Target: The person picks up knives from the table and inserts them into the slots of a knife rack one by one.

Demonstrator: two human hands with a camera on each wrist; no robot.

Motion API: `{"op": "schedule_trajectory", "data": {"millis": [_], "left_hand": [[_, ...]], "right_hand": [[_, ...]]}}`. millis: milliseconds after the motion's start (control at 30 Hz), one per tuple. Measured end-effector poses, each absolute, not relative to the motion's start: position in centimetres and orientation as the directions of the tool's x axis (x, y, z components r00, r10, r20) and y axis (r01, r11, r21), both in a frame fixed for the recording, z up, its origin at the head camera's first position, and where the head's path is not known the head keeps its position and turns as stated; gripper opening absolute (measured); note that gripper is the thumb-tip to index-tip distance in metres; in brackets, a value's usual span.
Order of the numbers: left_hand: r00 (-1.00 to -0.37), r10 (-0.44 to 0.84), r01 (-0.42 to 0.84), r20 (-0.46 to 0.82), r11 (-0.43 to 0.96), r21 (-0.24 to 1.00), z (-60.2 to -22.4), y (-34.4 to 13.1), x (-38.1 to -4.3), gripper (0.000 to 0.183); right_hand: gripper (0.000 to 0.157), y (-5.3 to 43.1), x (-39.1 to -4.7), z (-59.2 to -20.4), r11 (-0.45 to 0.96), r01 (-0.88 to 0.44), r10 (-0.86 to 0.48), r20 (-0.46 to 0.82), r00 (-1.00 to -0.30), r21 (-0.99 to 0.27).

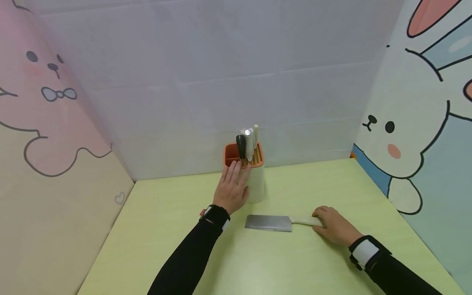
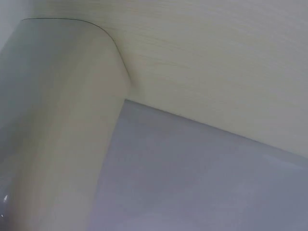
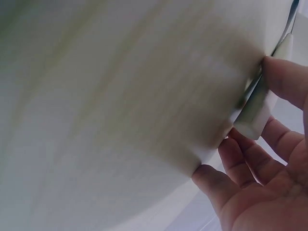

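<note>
A cleaver [image 1: 268,222] with a pale handle lies flat on the table, its blade pointing left. My right hand [image 1: 335,225] grips the end of that handle, thumb on the near side and fingers on the far side. In the right wrist view the handle's butt [image 3: 252,118] shows between thumb and fingers, whose tips reach the tabletop. Farther back stands a white knife holder [image 1: 257,186] with an orange top. My left hand [image 1: 231,186] rests against its front left, fingers extended up to the rim. The left wrist view shows the holder's side [image 2: 72,120] but no fingers.
Several pale-handled knives [image 1: 248,143] and one black handle [image 1: 240,145] stick up from the holder. Behind it rises a white wall [image 1: 228,102]. Printed panels with a bear [image 1: 55,119] and a rabbit [image 1: 413,123] border the yellow-green table [image 1: 177,213].
</note>
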State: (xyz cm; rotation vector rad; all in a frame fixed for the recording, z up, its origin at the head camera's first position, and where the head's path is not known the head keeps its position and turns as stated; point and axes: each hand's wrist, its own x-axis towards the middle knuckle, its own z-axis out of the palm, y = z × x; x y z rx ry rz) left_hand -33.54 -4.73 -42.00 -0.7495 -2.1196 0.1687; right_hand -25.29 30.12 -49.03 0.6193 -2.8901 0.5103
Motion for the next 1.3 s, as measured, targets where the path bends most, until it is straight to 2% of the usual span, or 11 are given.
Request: {"op": "schedule_trajectory", "data": {"millis": [167,500,667,933,1167,1233,1300], "left_hand": [[-0.441,0.577,0.420,0.688,0.810,-0.409,-42.1,-5.0,-33.6,0.075],[-0.385,0.541,0.422,0.748,0.824,-0.378,-42.4,-4.5,-33.9,0.075],[-0.394,0.534,0.426,0.748,0.827,-0.367,-42.4,-4.1,-34.3,0.073],[-0.449,0.516,0.429,0.730,0.841,-0.330,-42.7,-3.3,-34.2,0.073],[-0.470,0.483,0.418,0.739,0.859,-0.295,-42.7,-3.1,-34.0,0.072],[-0.467,0.477,0.416,0.745,0.862,-0.290,-42.8,-3.2,-34.0,0.072],[-0.469,0.472,0.415,0.746,0.864,-0.286,-42.9,-3.3,-34.1,0.072]], "right_hand": [[0.029,29.9,-25.1,-49.0,0.857,-0.421,-0.373,0.207,-0.905,-0.296],[0.026,29.6,-25.1,-48.9,0.866,-0.399,-0.344,0.222,-0.913,-0.301],[0.027,29.9,-25.2,-48.7,0.872,-0.389,-0.344,0.193,-0.919,-0.296],[0.031,31.1,-25.1,-48.0,0.872,-0.391,-0.366,0.137,-0.920,-0.293],[0.034,31.4,-24.9,-46.3,0.836,-0.308,-0.320,0.051,-0.946,-0.454],[0.036,31.6,-25.0,-46.1,0.795,-0.283,-0.317,0.031,-0.948,-0.537],[0.042,31.7,-25.0,-45.9,0.729,-0.203,-0.287,-0.023,-0.958,-0.654]]}}
